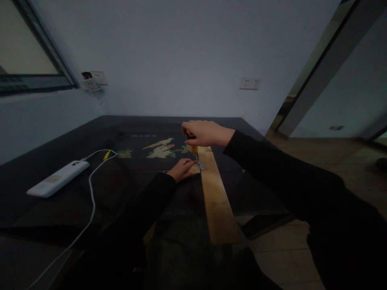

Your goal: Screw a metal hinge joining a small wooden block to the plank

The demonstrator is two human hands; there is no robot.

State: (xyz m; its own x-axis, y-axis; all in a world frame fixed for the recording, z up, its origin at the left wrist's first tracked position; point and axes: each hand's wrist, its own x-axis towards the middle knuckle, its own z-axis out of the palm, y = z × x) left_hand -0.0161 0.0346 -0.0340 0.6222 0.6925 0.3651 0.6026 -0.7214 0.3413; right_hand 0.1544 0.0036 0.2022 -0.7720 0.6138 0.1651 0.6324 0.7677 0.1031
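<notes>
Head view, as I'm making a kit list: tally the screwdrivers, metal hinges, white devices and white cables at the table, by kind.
Screwdriver: 1
Metal hinge: 1
White device: 1
White cable: 1
Total: 4

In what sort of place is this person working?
Probably a room in a home, though I cannot be certain: there are power sockets on a plain wall, a plank-patterned floor, and a dark table with a decorative picture on its top.
</notes>
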